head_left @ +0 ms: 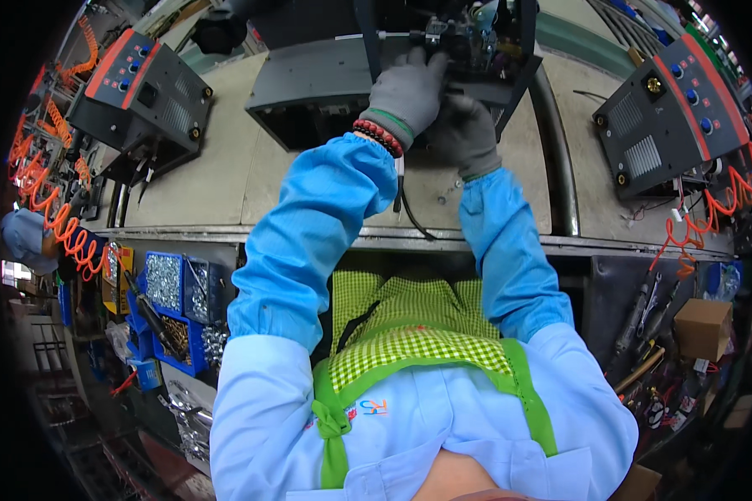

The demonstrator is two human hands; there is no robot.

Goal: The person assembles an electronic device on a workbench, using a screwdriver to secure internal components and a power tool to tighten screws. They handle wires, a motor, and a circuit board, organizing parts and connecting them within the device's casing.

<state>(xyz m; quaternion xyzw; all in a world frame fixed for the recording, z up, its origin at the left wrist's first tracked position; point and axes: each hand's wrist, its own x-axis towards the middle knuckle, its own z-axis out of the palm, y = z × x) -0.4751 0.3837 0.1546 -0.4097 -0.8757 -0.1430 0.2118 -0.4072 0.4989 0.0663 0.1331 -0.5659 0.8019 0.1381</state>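
In front of me stands a dark grey machine housing point(309, 79) with its near side uncovered. Inside its right part sit a small metal valve-like fitting point(436, 33) and tangled wiring point(480, 43). My left hand point(405, 93), in a grey glove with a beaded bracelet at the wrist, reaches up to the fitting, its fingers bent and closed; what they grip is hidden. Lower and just to the right is my right hand point(464, 138), also gloved, by the housing's lower edge. Motion blurs its fingers. A black cable point(411, 213) hangs below the hands over the bench edge.
Similar grey machines with red-edged panels stand on the bench at left point(142, 100) and right point(677, 117). Blue bins point(175, 288) of screws hang below the bench at left. Orange coiled hoses point(58, 221) dangle at both sides. A cardboard box point(702, 328) sits low right.
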